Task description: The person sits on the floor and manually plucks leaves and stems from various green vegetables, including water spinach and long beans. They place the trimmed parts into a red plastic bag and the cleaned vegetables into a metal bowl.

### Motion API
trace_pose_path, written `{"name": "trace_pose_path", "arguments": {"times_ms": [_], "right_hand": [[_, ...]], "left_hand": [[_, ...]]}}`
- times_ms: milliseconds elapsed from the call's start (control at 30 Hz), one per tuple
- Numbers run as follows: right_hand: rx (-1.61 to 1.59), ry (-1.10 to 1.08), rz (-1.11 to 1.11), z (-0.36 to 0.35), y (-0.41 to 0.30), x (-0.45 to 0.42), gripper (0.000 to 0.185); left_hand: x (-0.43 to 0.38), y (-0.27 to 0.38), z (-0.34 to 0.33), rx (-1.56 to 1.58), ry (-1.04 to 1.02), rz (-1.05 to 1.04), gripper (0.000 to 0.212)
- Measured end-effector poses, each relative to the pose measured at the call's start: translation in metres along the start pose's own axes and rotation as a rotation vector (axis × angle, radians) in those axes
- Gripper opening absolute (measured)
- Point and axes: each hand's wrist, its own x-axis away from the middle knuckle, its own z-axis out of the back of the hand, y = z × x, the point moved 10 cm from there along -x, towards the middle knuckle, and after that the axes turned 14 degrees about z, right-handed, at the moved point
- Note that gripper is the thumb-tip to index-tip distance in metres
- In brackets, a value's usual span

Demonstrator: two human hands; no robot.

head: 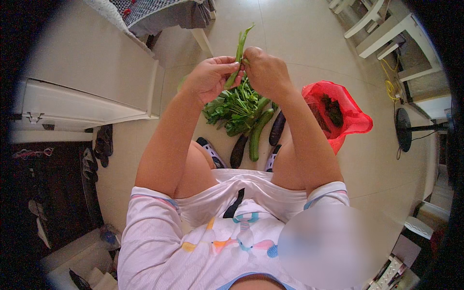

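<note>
My left hand (217,74) pinches a long green stalk (240,45), which stands nearly upright between thumb and fingers. Touching the same stalk from the right, my right hand (266,70) has its fingers curled, and its fingertips are partly hidden. Below both hands a heap of leafy greens with thin stems (237,105) lies on the tiled floor. Beside the greens are a green cucumber or similar long gourd (259,139), a dark eggplant (238,151) and another dark eggplant (277,128). A red plastic bag (357,112) stands open to the right, with dark leafy scraps inside.
A white cabinet (90,103) stands at the left, with dark shoes (105,139) on the floor by it. A cloth-covered table (170,16) is at the upper left. White chairs (366,21), a yellow cable (389,87) and a round black stand base (402,129) are at the right.
</note>
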Motion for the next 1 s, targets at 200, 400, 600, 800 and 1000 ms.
{"name": "trace_pose_path", "arguments": {"times_ms": [200,400,600,800,1000], "right_hand": [[-0.058,-0.007,-0.11,0.002,0.007,0.001,0.021],[-0.121,0.132,-0.158,0.003,0.016,0.002,0.025],[-0.235,0.229,-0.192,-0.004,0.026,0.001,0.026],[-0.685,0.507,-0.511,0.007,0.121,0.023,0.019],[-1.04,0.5,-0.353,0.005,0.078,0.023,0.023]], "left_hand": [[0.0,0.005,-0.006,0.023,0.032,-0.025,0.024],[-0.004,0.013,-0.011,-0.026,0.025,-0.09,0.024],[-0.01,0.018,-0.009,-0.07,0.075,-0.179,0.022],[0.008,0.022,-0.012,-0.089,0.111,-0.22,0.026],[0.012,0.016,0.017,-0.049,0.213,-0.15,0.029]]}}
